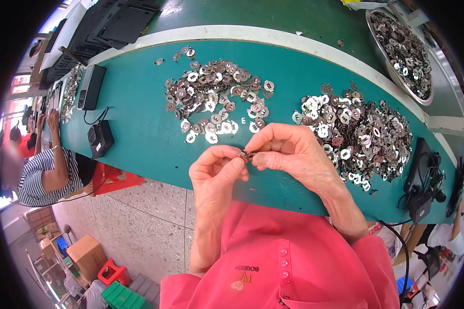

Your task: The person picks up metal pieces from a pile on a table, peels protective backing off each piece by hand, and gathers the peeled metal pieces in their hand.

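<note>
Metal piece [247,155] between fingers [271,160]

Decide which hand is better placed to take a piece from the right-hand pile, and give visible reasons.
Probably the right hand: it is nearest that pile, while the left hand is farther away. Both appear to pinch a small part, so the right may need to let go first.
</note>
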The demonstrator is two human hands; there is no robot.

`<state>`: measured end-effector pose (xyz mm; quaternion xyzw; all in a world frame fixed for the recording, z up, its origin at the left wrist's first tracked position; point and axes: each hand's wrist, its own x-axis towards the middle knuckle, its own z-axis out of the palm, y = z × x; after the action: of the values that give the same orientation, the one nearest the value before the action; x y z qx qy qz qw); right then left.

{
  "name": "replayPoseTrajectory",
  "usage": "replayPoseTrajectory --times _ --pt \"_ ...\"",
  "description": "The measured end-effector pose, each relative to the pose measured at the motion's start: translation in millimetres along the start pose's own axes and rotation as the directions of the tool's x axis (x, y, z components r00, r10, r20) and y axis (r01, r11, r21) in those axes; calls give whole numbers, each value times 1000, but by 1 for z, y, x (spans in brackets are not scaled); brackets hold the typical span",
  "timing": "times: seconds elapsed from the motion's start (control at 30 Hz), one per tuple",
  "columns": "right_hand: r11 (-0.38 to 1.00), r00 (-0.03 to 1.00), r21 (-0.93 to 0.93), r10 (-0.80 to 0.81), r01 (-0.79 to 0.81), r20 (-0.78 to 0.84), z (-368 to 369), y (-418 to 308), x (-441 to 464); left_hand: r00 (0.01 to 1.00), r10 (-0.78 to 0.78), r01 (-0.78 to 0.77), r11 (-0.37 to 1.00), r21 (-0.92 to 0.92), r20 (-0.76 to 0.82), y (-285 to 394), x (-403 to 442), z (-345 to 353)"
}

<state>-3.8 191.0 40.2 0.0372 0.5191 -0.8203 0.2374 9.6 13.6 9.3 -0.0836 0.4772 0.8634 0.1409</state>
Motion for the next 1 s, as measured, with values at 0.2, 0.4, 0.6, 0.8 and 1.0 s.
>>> replayPoseTrajectory --times 0.2,0.4,0.6,0.8,1.0 --pt "998 999 -53 -43 42 -23 -5 6 3 997 79 -79 995 68 9 -2 0 3" --pt "997 997 -78 -30 25 -69 -4 8 4 1000 18 -18 999 -34 6 -2 -1 2" --pt "999 997 -46 4 -8 -81 -4 8 4 999 -14 11 998 -67 -32 -2 0 10" --pt "996 996 -86 2 -10 -89 -1 8 4 1000 -1 1 1000 3 -11 -7 -1 10" --pt "993 995 -114 -21 10 -98 0 6 3 994 -59 54 997 -54 -94 -2 0 17"
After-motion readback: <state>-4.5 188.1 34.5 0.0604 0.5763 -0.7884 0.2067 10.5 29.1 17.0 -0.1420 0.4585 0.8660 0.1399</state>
